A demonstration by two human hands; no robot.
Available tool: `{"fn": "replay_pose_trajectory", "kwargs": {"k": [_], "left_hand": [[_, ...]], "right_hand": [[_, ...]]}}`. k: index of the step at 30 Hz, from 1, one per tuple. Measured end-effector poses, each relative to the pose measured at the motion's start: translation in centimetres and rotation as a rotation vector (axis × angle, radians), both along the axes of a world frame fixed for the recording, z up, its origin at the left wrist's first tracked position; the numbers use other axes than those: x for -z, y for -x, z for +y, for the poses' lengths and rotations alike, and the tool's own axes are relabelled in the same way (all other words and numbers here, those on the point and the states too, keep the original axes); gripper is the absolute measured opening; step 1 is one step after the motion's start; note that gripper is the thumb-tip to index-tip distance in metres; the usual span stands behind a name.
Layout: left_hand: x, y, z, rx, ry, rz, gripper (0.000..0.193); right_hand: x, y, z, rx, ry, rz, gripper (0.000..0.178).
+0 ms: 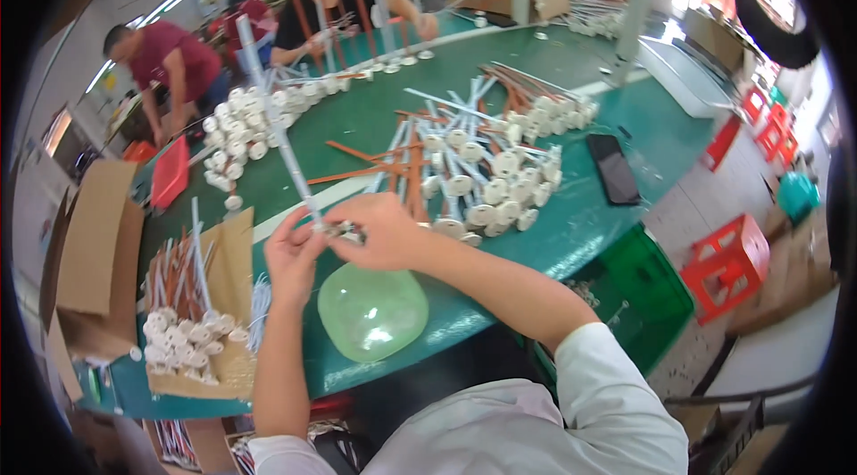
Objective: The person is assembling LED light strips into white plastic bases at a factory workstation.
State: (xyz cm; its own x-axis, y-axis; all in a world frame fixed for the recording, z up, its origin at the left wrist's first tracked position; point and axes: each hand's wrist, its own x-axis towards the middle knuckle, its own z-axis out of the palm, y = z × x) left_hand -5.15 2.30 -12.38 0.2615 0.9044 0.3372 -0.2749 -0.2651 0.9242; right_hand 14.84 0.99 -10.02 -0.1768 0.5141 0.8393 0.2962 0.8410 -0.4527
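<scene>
White shirt (500, 426) is filling the lower frame; centrally, left hand (293, 247) is pinching a leaning stick (284, 140), seemingly steadying it while right hand (379, 229) is pinching a small piece (349, 230) alongside.

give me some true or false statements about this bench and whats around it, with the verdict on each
1. The left hand and the right hand meet at the lower end of a raised stick. True.
2. That stick is dark orange. False: the stick is pale, whitish.
3. A black phone lies on the green table. True.
4. The nearest red stool stands on the table. False: the stool is on the floor, to the right.
5. The plastic crate below the phone in the picture is blue. False: the crate is green.
</scene>
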Motion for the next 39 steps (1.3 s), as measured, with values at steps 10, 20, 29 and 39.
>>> {"fn": "replay_pose_trajectory", "kwargs": {"k": [10, 20, 29, 39], "left_hand": [[-0.7, -0.7, -1.4, 0.094, 0.073, -0.164, 0.028], [-0.9, -0.1, -1.0, 0.076, 0.124, -0.196, 0.026], [-2.8, -1.8, -1.4, 0.0, 0.028, 0.099, 0.022], [-2.2, -2.0, -2.3, 0.083, -0.108, -0.078, 0.036]], "right_hand": [[-0.4, -0.3, -1.2, 0.173, -0.453, -0.066, 0.021], [-0.7, 0.0, -0.3, 0.064, -0.397, -0.034, 0.016], [-1.6, -0.9, -1.2, 0.15, -0.372, -0.254, 0.019], [-1.7, 0.6, -2.0, 0.127, -0.41, -0.24, 0.025]]}}
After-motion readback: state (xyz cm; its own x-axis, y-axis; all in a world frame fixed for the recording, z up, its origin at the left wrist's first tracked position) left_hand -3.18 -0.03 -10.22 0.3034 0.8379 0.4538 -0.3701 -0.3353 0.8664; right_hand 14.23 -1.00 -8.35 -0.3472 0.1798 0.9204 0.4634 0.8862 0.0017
